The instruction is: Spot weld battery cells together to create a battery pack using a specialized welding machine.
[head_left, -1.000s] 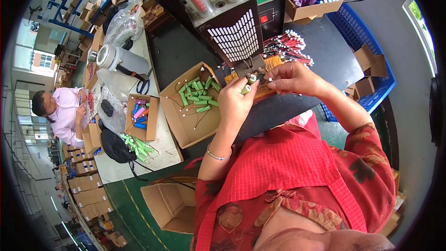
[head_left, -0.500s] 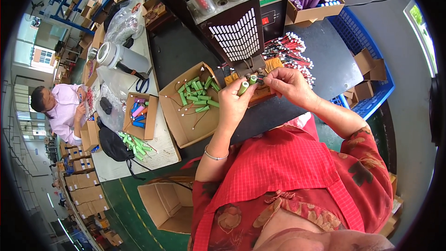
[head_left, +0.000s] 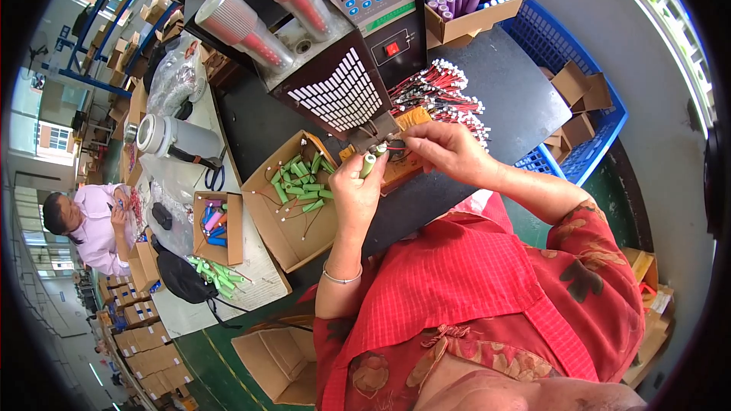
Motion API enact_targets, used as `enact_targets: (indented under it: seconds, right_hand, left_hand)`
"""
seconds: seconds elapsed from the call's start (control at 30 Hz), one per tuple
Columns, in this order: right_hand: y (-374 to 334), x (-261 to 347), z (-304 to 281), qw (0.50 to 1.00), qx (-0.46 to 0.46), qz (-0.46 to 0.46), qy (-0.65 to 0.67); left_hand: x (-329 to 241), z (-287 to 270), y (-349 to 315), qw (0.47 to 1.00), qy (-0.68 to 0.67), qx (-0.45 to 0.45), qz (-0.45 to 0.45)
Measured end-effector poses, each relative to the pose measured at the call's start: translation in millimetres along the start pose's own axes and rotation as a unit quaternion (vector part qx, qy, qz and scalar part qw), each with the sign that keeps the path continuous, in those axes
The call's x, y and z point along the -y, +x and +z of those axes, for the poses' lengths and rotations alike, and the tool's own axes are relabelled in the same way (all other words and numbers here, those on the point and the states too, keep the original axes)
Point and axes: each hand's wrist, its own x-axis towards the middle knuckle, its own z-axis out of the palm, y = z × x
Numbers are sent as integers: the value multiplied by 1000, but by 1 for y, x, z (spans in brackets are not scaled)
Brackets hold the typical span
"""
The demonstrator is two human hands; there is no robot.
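Close under the tip of the dark spot-welding machine [head_left: 327, 84], my left hand [head_left: 355, 194] grips a green battery cell [head_left: 368, 164] with its pale end up. A second cell end [head_left: 380, 150] shows beside it, close to the welding tips [head_left: 375, 137]. My right hand [head_left: 453, 154] pinches a thin red-and-black wire lead [head_left: 395, 146] against that second cell's end; the exact contact is too small to tell. Left of my left hand, a cardboard box [head_left: 298, 242] holds several green cells with leads attached. Behind my right hand lies a pile of red-and-black connector leads [head_left: 438, 95].
A carton [head_left: 480, 24] of blue and purple cells stands at the back right, beside a blue plastic basket [head_left: 601, 148]. On the left white table [head_left: 266, 293] are a grey jug [head_left: 186, 139], a small box of coloured cells [head_left: 232, 205] and loose green cells. A co-worker [head_left: 95, 228] sits farther left.
The view has shifted, so the machine and its control panel show more fully. Both hands stay together at the welding tips, and the second cell now sits nearer to them.
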Motion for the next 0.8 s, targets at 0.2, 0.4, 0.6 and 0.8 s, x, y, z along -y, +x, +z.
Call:
enact_targets:
  seconds: [0.2, 0.4, 0.6, 0.8]
  right_hand:
    - [43, -43, -83, 916, -177, -146, -328]
    - [66, -75, -95, 856, -155, -155, -468]
    - [64, -37, -105, 878, -143, -222, -398]
    - [36, 22, -76, 995, -70, -65, -37]
  left_hand:
    - [44, -71, -4, 980, 90, -177, 12]
    - [43, -74, -15, 988, -20, -123, -92]
    - [14, -46, -11, 996, -64, -52, -29]
    - [6, -9, -9, 980, -188, -64, 26]
